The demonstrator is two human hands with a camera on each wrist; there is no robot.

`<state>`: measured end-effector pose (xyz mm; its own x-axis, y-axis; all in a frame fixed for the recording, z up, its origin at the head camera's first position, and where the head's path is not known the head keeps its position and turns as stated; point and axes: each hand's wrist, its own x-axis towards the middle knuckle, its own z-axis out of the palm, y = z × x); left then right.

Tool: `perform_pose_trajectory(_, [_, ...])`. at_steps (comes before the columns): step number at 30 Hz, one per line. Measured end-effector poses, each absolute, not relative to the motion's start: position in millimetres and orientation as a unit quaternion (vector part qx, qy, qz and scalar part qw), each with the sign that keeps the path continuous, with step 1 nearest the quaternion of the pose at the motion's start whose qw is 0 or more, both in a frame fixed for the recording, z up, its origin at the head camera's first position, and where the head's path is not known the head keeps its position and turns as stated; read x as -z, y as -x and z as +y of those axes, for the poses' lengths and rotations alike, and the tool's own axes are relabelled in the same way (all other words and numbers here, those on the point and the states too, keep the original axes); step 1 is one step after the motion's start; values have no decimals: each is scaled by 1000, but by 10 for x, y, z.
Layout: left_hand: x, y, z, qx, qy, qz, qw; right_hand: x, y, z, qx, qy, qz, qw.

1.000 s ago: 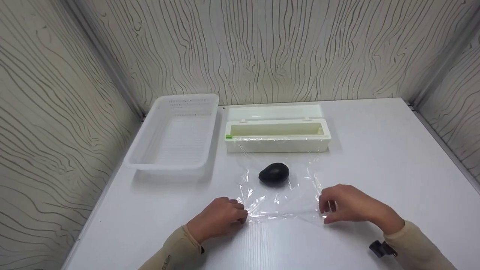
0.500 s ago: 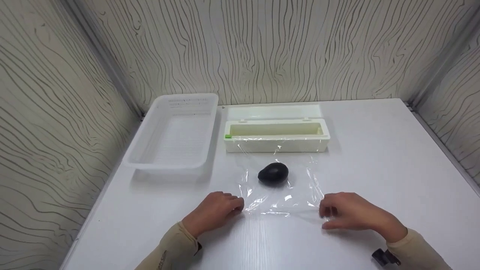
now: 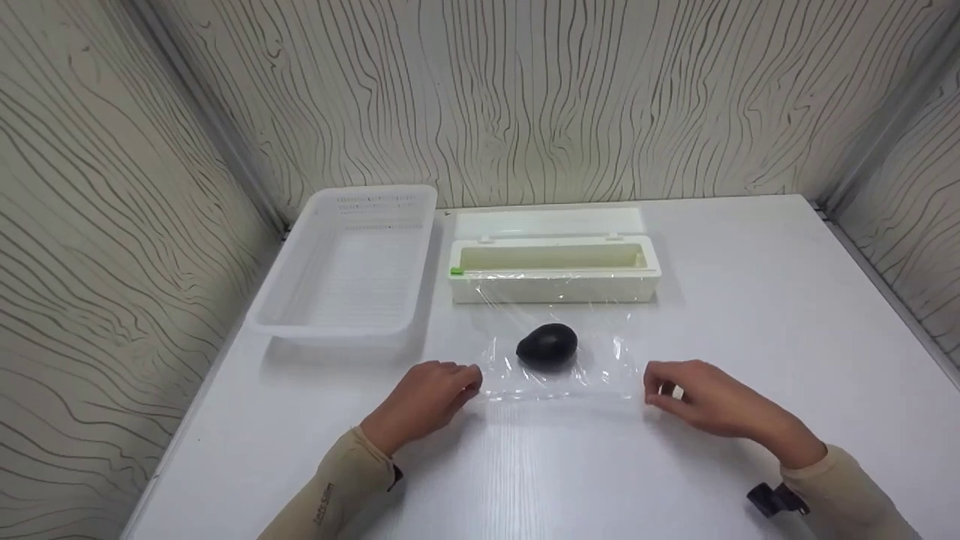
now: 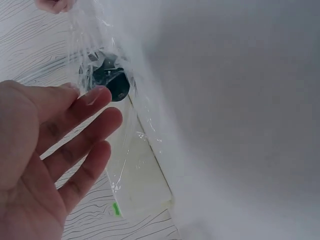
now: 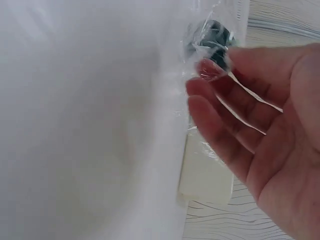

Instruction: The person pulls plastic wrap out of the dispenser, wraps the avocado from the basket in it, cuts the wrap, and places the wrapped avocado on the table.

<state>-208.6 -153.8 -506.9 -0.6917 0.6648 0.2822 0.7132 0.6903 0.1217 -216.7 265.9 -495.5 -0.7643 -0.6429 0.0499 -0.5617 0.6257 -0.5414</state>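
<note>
Left hand and right hand pinch clear plastic film, drawn out yet uncut from the long white box ahead, with the black egg-shaped object between unwrapped.

A pale back wall, printed with dark, wavy wood-grain lines, stands behind a white table, with a matching left wall and right wall closing in the sides. A grey strip runs down each of the two corners where the walls meet. The light is soft and rather dim overall, leaving a pale streaky sheen on the tabletop's near part
</note>
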Motion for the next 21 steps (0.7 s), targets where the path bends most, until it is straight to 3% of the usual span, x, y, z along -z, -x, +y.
perform_pose_trajectory(10, [4940,2368,-1530,125,329,-922,160,4854,2434,2546,297,267,915,-55])
perform_pose_trajectory(21, [4903,2647,-1344,58,270,-927,255,4915,2792,2433,308,198,922,-125])
